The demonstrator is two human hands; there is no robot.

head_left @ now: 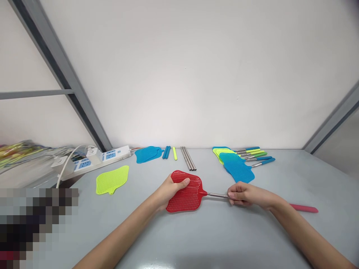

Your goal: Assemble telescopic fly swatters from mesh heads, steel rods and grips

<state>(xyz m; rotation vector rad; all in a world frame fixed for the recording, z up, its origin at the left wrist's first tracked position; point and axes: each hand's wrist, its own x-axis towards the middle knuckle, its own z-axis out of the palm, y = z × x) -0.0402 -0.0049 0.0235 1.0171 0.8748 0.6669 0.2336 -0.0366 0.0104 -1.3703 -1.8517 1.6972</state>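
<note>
A red fly swatter lies across the grey table in front of me. My left hand (167,191) grips its red mesh head (188,193) from the left, thumb on top. My right hand (244,195) is closed around the metal rod (217,195) just right of the head. The swatter's red handle grip (304,208) sticks out past my right wrist, resting on the table.
A yellow-green swatter head (112,180) lies at the left. Blue swatter heads (148,153), blue and green grips (169,152) and metal rods (188,158) lie at the back. Several finished swatters (238,164) are piled at the back right. A white power strip (95,158) sits at the far left.
</note>
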